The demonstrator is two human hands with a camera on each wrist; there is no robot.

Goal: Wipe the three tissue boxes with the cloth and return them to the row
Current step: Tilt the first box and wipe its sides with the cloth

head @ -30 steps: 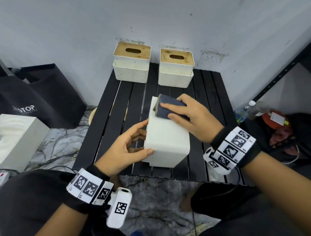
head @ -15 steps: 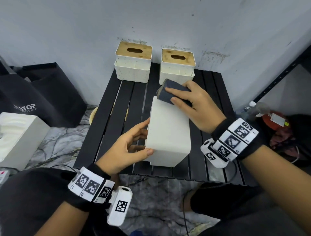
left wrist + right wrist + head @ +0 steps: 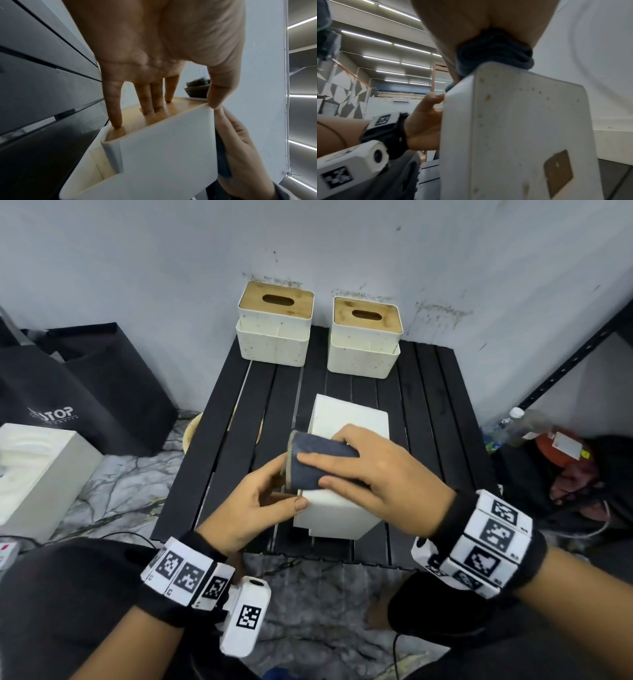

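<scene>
A white tissue box [image 3: 349, 419] lies on its side in the middle of the black slatted table [image 3: 233, 412]. My left hand [image 3: 284, 491] grips its near left end, thumb on the upper edge. In the left wrist view its fingers [image 3: 115, 115] press the wooden lid. My right hand [image 3: 311, 470] holds a folded dark blue cloth [image 3: 318, 460] on the box's upper face, near its near left end. The cloth [image 3: 493, 56] is bunched under the palm at the box's [image 3: 513, 128] top corner. Two more tissue boxes [image 3: 275, 326] [image 3: 364, 337] stand upright at the table's back edge.
A grey wall runs right behind the back boxes. A black bag [image 3: 85, 392] and a white box [image 3: 37, 474] sit on the floor at the left. At the right are a black shelf post [image 3: 565, 364], a plastic bottle [image 3: 513, 422] and clutter.
My right hand pushed the cloth to the box's far end, then drew it back to the near left end. The left hand and the box have stayed put.
</scene>
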